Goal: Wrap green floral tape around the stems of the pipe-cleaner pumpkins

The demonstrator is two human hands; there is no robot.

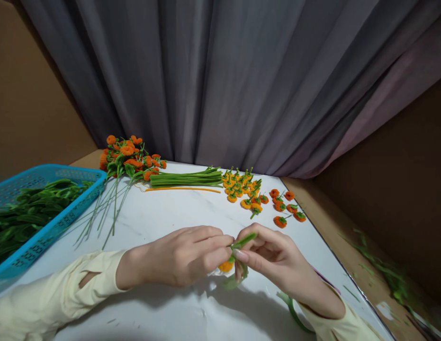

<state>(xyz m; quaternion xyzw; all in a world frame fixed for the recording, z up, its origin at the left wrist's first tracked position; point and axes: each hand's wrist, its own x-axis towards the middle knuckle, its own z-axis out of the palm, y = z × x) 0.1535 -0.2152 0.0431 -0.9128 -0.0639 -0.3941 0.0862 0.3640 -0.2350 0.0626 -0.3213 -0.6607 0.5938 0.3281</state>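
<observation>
Near the front of the white table, my left hand [183, 255] is closed around a small yellow-orange fuzzy flower head [226, 266], which shows just below its fingertips. My right hand [273, 253] meets it, thumb and forefinger pinched on a green strip [247, 240] at the flower's green base. A thin, see-through green tail of the strip [236, 280] hangs blurred below the fingers. Partly under my right wrist lies a green ring-shaped roll [294, 312], perhaps tape. The fingers hide where strip and flower join.
A blue basket [69, 171] of green fuzzy leaves stands left. Behind are stemmed orange flowers [128, 150], a bundle of green stems [186, 178] and an orange rod [183, 190]. Yellow flower heads [238, 184] and orange ones [280, 221] lie right. Green scraps [380, 270] litter the right side.
</observation>
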